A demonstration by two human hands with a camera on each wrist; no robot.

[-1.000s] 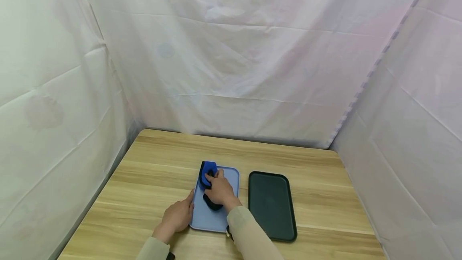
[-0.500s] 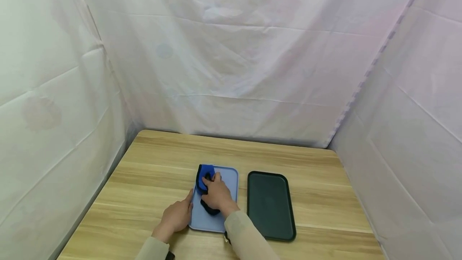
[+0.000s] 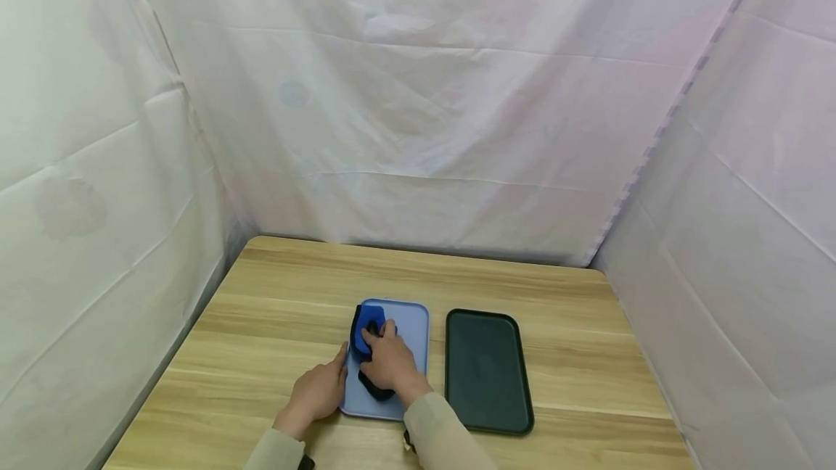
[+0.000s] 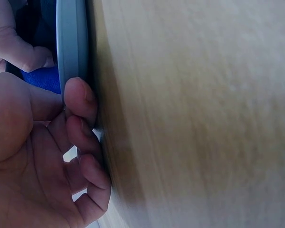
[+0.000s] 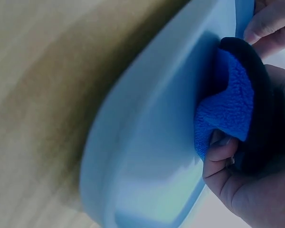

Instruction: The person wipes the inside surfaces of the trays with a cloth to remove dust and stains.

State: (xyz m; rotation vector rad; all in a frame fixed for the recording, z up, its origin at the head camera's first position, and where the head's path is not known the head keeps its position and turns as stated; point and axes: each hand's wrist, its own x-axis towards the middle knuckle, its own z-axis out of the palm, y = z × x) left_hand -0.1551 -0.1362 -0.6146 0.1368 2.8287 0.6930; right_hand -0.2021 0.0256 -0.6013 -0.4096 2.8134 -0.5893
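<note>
**Blue-and-black cloth [image 3: 373, 315] bunched on light-blue tray [image 3: 414, 321]**

The cloth lies toward the tray's left side, gripped in the right hand [image 3: 390, 363], its fingers curled round the fabric. The left hand [image 3: 317, 392] rests loosely bent against the tray's outer left edge; whether its fingertips reach underneath is hard to tell. A dark green tray [image 3: 488, 376] sits just beside, on the wood-grain surface [image 3: 307, 278].

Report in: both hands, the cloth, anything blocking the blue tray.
Left hand touching left edge of blue tray. Right hand gripping blue cloth on that tray. Dark green tray apart, to the right; no obstruction seen.
</note>
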